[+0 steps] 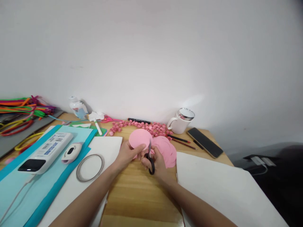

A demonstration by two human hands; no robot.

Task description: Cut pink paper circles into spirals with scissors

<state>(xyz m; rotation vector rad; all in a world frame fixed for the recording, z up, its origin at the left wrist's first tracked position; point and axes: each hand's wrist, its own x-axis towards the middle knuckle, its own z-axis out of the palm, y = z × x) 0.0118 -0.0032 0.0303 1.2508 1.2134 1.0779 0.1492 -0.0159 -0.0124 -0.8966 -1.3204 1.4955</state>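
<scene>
head view: cutting step judged in hand. left hand [126, 154] has its fingers closed on the rim of a pink paper disc [140, 138], held up over the middle of the table [139, 189]. right hand [158, 164] has its fingers through the black handles of the scissors [150, 159], blades upright at the disc's right edge. next move judged to call for turning the disc steadily into the blades. count: one disc held; a stack of pink discs [167, 151] just behind, number not countable; one mug [181, 121]; one phone [204, 142]; many small pink beads [151, 126].
</scene>
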